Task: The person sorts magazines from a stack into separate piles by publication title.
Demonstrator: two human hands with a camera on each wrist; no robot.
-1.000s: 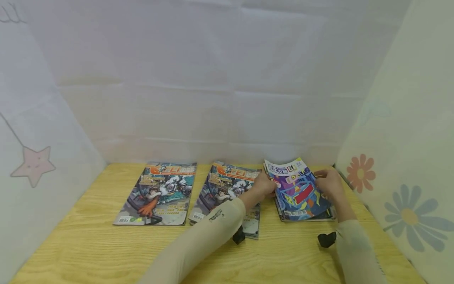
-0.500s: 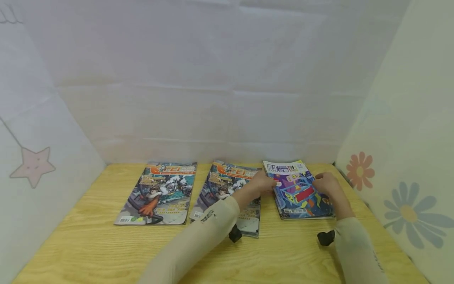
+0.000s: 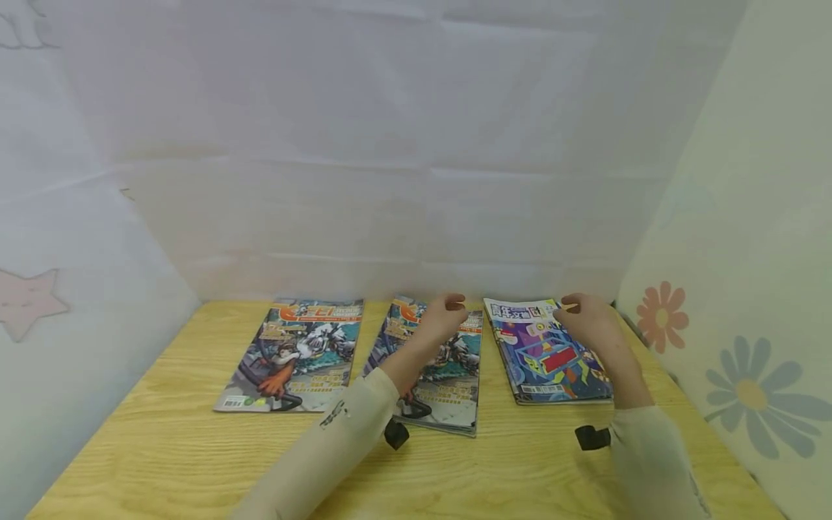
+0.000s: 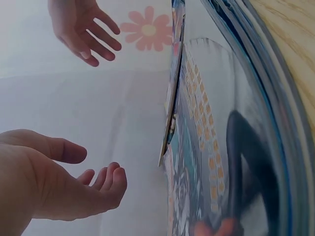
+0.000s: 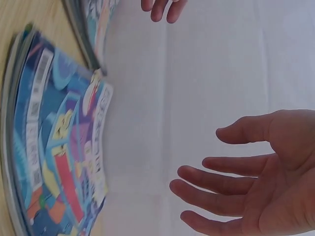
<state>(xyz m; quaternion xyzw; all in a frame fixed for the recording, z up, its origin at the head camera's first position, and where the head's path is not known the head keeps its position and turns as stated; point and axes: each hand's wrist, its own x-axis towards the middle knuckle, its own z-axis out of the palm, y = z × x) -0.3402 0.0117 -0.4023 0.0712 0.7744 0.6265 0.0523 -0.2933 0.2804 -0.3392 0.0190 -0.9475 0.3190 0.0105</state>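
Three groups of magazines lie on the wooden table. At the right is a purple and blue magazine stack [image 3: 552,354]. My right hand [image 3: 593,321] hovers above its right edge, fingers spread and apart from the cover in the right wrist view. The middle magazine stack [image 3: 448,390] has a grey cover with an orange title and shows several layers at its edge. Over it my left hand [image 3: 443,318] hangs with loosely bent fingers, holding nothing. Farther left lies a magazine [image 3: 299,361] with the same cover, which neither hand touches.
A white cloth wall [image 3: 416,180] closes off the back. Side walls carry a pink star [image 3: 29,300] on the left and a red flower [image 3: 661,316] on the right. Bare wood of the table [image 3: 494,469] shows in front of the stacks.
Both hands have come off the right-hand magazine stack and lifted. My left hand has moved left over the middle stack. The right stack's top magazine now lies more evenly over those beneath.
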